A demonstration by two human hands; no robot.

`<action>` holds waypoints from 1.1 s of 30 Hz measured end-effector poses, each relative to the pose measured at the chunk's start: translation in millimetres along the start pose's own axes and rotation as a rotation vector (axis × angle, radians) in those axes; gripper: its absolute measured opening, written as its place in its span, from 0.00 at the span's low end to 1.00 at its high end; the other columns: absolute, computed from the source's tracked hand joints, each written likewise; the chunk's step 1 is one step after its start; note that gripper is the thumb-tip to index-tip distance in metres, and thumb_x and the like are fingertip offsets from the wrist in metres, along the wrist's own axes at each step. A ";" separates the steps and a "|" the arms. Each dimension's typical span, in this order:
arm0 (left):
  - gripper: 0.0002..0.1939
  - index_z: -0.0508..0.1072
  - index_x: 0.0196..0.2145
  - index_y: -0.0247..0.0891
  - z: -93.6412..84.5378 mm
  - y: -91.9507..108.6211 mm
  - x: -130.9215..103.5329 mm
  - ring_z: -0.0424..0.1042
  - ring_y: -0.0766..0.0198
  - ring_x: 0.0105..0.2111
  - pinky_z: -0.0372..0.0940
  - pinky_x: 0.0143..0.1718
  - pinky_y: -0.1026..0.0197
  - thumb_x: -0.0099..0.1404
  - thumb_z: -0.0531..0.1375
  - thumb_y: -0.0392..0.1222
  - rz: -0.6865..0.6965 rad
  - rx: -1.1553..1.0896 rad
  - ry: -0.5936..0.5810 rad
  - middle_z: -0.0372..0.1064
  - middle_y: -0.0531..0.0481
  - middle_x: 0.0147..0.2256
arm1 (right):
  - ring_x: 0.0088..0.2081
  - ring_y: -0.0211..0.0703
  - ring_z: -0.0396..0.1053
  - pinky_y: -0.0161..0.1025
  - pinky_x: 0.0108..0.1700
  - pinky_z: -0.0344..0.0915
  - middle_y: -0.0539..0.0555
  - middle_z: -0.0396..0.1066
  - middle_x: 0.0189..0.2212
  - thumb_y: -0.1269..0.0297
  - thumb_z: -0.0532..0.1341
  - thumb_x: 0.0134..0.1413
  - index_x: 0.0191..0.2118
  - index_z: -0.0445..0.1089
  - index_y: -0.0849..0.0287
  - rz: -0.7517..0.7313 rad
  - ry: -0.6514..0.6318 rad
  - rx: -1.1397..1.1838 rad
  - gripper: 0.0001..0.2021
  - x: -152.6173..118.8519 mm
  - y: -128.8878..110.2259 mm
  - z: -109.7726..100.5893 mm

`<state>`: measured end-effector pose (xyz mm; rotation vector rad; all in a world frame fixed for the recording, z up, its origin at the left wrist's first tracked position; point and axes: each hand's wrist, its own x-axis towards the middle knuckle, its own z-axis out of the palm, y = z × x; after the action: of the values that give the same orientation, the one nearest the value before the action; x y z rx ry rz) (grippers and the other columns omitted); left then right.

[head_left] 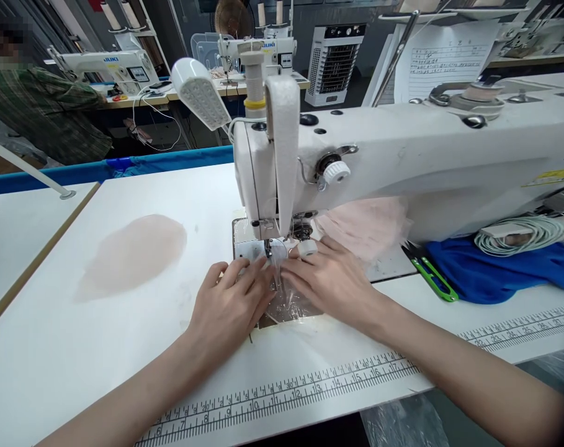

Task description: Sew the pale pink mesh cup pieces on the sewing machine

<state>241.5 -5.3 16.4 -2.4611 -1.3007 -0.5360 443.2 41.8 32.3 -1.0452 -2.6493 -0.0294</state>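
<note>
Ruler markings (282, 395) up close along the tabletop (211, 192); now, curled in near the presser foot (268, 249), left hand (234, 297) and right hand (335, 280), can't tell whether gripping; clear film (293, 305) between, pink fabric (368, 225) beyond right hand, under the sewing machine (393, 149).

A white worktable (53, 360) spans your foreground, with a ruled scale (272, 400) along its near edge; beyond it, you face a rear bench (161, 99) carrying white sewing machines (111, 67); a white air cooler (336, 65) stands beside that bench; a round brown fan (234, 17) shows behind, near a grey wall (191, 18).
</note>
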 end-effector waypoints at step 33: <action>0.19 0.76 0.44 0.39 -5.6 -17.7 31.1 0.68 0.66 0.30 0.65 0.30 0.61 0.65 0.48 0.32 -0.283 -0.457 -0.263 0.67 0.49 0.37 | 0.20 0.32 0.57 0.33 0.20 0.43 0.48 0.68 0.22 0.68 0.57 0.60 0.39 0.76 0.54 0.008 0.375 -0.049 0.09 0.5 3.3 10.0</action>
<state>241.9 24.3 37.3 -2.8019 -1.8230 -0.6560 442.4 45.8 22.6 -0.9581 -2.3148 -0.2639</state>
